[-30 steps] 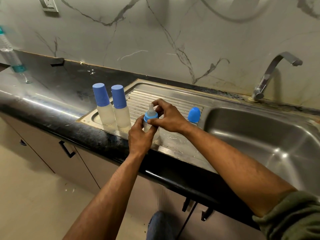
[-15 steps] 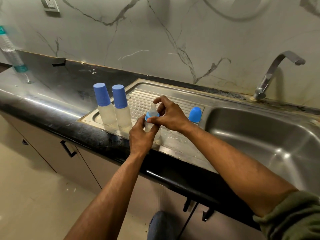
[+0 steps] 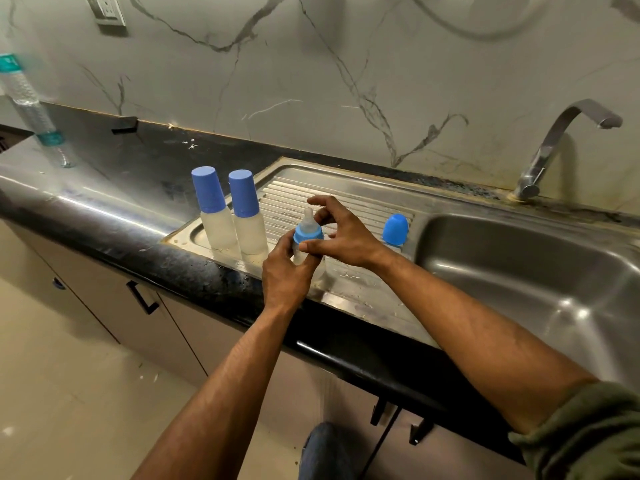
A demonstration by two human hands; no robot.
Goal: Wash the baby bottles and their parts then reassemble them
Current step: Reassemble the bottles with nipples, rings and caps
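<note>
Two capped bottles [image 3: 211, 209] already stand at the drainboard's [image 3: 346, 199] left end. Left hand [image 3: 285, 271] grips the third bottle [image 3: 300, 252] over the drainboard; right hand [image 3: 341, 233] pinches its blue collar [image 3: 308, 233]. I'd hold the body steady and twist the collar squarely till snug. Bottle body is mostly hidden; loose cap [image 3: 394, 229] waits farther right.

Two capped bottles [image 3: 230, 211] stand side by side on the draining board [image 3: 346, 202], at its left end. The sink bowl [image 3: 519, 271] lies right of the board. A loose cap [image 3: 395, 229] sits on the board, next to the bowl. Both hands hold a small bottle [image 3: 306, 237] over the board's front part, between the two bottles and the cap. The tap [image 3: 554, 143] stands behind the bowl
</note>
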